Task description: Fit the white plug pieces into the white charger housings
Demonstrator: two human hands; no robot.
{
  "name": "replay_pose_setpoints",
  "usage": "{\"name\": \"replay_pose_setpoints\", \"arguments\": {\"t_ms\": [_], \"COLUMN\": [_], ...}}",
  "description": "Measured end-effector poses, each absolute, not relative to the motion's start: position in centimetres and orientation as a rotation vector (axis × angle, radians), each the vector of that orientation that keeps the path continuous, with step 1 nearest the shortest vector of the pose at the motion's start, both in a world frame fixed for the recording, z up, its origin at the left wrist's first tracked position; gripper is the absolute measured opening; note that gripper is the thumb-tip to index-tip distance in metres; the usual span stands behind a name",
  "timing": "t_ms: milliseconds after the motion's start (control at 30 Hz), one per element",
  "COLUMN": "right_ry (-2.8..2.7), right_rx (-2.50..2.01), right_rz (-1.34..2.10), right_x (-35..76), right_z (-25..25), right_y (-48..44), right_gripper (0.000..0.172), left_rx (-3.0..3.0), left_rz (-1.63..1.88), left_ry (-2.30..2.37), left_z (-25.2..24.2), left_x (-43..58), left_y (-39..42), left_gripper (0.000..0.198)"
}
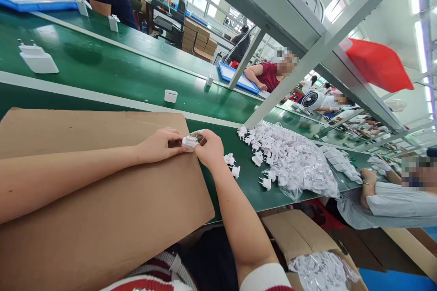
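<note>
Over the right end of a flat cardboard sheet [112,200], a small white plug-adapter part [190,142] is gripped between both hands. My left hand [160,145] pinches its left side with thumb and fingers. From the other side, my right hand [212,149] has its fingers closed around it; part of the piece is hidden behind them. Loose white plug pieces with metal pins [235,171] lie on the green bench just right of my right hand. Beyond them is a clear plastic bag [300,163] full of similar white pieces.
White charger bodies [39,60] stand spaced along the green conveyor [133,82] ahead. A slanted metal frame post [290,84] rises at the bench's far side. Low on the right sits an open carton [293,234] with bagged white parts. A co-worker's hand [368,175] is at far right.
</note>
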State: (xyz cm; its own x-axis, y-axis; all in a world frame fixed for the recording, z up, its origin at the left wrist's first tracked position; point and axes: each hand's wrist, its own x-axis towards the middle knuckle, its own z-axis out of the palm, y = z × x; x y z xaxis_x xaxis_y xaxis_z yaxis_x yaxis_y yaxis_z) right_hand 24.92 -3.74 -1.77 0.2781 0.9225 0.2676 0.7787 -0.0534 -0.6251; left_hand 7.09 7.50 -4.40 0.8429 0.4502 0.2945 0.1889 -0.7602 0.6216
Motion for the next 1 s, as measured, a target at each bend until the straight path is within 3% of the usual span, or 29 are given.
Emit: {"name": "replay_pose_setpoints", "arguments": {"t_ms": [200, 333, 500, 700, 900, 1000], "right_ry": [-1.563, -1.57, -1.621, -1.74, -1.583, -1.436], "right_rx": [-1.794, -1.839, -2.057, -2.338, -2.258, -2.131], "right_rz": [0.169, 0.171, 0.051, 0.268, 0.143, 0.18], "right_x": [24.6, 24.7, 28.0, 31.5, 30.9, 30.3], "right_z": [-2.3, -2.1, -1.0, -1.6, -1.8, -2.0], "right_y": [-3.5, -4.1, -7.1, -7.9, -6.4, -5.8], "right_gripper": [0.028, 0.031, 0.079, 0.039, 0.035, 0.036], "left_rx": [2.353, 2.248, 2.224, 2.131, 2.019, 2.133], "left_rz": [0.554, 0.446, 0.798, 1.009, 0.756, 0.971], "left_ry": [0.526, 0.516, 0.867, 1.495, 1.727, 1.749], "left_z": [-3.8, -3.4, -2.2, -1.2, -1.7, -1.3], "left_x": [7.4, 7.7, 5.9, 1.0, -1.1, -0.3], "left_y": [6.7, 6.3, 9.8, 21.0, 27.0, 25.3], "left_gripper": [0.056, 0.049, 0.052, 0.055, 0.061, 0.072]}}
